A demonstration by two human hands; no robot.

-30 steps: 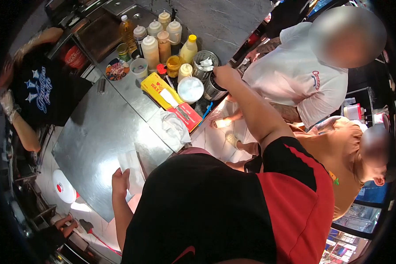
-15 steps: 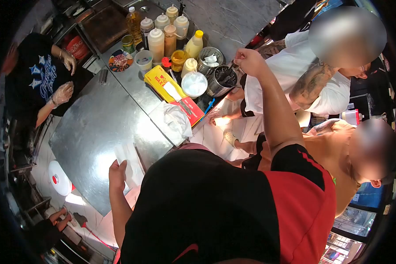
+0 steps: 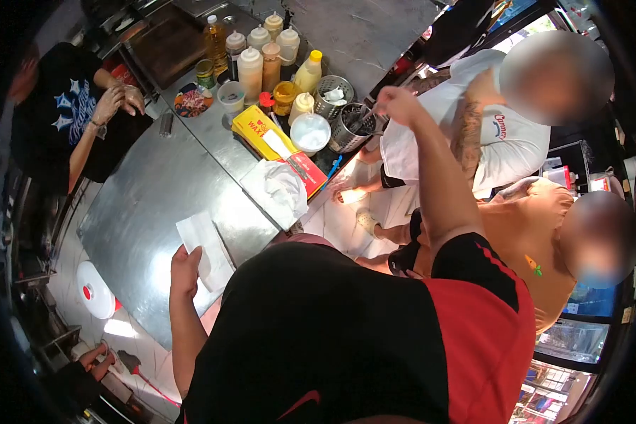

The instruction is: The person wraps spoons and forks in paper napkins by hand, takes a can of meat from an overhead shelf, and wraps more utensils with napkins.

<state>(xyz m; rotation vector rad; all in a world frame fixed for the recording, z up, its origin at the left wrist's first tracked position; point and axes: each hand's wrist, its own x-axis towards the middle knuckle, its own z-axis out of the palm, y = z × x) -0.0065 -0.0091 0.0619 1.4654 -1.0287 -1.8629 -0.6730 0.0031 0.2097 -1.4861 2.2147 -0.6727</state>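
Note:
My left hand point(image 3: 185, 270) is closed on a white paper sleeve point(image 3: 206, 249), held over the near edge of the steel table, thumb on top. My right hand point(image 3: 401, 106) reaches out to a perforated metal utensil holder point(image 3: 348, 140). Its fingers are pinched around the end of a thin utensil, which slants down toward the holder's mouth; its kind is too small to tell. Dark utensils show inside the holder. Beside it stands a second perforated holder point(image 3: 325, 104) with white items in it.
Squeeze bottles point(image 3: 250, 71), a yellow wax paper box point(image 3: 258, 127), a white tub point(image 3: 311, 145) and crumpled white paper point(image 3: 275, 191) crowd the steel table point(image 3: 155, 198). A gloved co-worker point(image 3: 71, 113) stands across; two people point(image 3: 502, 148) are at my right.
The paper sleeve has tilted up and shows more of its face. My right hand has shifted slightly, a thin utensil now visible at its fingertips. The gloved co-worker has brought both hands together.

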